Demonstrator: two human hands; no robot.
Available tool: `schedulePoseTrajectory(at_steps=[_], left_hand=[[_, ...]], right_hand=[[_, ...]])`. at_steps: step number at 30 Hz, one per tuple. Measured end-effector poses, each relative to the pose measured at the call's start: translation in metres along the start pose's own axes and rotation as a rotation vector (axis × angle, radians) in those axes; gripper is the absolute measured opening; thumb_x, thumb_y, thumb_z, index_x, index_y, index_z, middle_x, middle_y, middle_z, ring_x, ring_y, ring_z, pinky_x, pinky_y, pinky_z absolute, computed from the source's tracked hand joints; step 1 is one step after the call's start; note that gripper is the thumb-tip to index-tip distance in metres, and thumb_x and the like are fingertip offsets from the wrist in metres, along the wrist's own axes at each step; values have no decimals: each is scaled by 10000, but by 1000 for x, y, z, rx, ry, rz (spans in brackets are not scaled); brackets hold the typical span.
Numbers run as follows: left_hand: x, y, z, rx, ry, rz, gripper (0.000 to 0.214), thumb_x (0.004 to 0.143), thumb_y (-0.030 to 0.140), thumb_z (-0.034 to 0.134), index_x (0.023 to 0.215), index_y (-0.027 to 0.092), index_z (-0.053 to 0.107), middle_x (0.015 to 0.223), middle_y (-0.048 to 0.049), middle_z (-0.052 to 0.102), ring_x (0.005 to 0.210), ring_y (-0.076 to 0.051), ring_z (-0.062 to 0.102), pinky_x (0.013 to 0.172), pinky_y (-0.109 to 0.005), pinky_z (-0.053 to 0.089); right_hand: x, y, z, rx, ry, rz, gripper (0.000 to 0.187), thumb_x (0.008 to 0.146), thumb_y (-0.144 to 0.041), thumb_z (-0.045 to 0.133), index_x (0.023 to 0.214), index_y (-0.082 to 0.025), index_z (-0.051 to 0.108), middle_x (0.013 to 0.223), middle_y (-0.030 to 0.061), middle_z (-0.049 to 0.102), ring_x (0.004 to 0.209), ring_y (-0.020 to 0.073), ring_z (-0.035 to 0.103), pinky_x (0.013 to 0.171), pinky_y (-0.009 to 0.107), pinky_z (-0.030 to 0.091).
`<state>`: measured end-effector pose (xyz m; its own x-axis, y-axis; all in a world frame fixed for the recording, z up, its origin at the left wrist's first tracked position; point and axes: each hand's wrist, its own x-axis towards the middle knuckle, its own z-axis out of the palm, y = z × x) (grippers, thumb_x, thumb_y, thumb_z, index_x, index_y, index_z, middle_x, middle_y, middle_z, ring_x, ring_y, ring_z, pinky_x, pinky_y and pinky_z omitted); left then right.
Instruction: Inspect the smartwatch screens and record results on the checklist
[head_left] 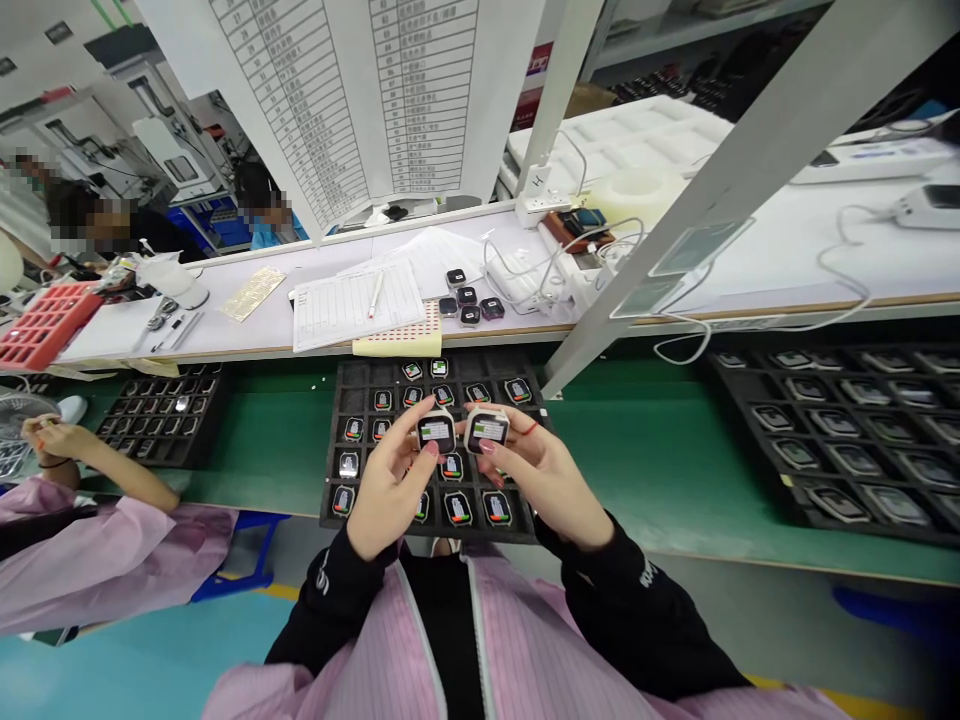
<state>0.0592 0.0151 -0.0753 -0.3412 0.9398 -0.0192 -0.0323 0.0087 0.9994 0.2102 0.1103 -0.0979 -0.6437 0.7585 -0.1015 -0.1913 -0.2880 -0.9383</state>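
At your nine o'clock a co-worker's hand (52, 437) rests near a black tray (161, 415). Your left hand (390, 485) grips one lit watch module (436, 430); just beside it at three o'clock, your right hand (544, 475) grips a second module (487, 428). Both hover over the centre tray (337, 400) on the green bench (645, 460)

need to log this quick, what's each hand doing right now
left hand: closed on a small screen unit
right hand: closed on another screen unit
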Motion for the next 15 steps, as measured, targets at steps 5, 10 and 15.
schedulePoseTrajectory(at_steps=[5,10,15], left_hand=[[2,-1,0,65,16,-14,421,936,399,572,1338,275,571,1064,-57,700,733,-131,644,691,-267,549],[5,4,-1,-11,-15,20,436,904,354,623,1330,280,571,1265,-69,645,815,-135,647,760,-287,570],[8,11,0,-25,-27,27,525,876,301,662,1377,250,518,1412,-104,549,1031,-190,645,857,-311,560]], right_hand=[[3,4,-2,24,49,13,447,827,-455,756,1140,-179,594,981,83,678,543,82,479,446,196,388],[5,1,-5,63,9,4,445,889,-504,655,1191,-180,615,1030,97,675,621,126,562,479,227,443],[9,-12,-2,57,-22,-12,481,925,-552,555,1210,-169,620,1049,116,672,652,163,590,473,257,455]])
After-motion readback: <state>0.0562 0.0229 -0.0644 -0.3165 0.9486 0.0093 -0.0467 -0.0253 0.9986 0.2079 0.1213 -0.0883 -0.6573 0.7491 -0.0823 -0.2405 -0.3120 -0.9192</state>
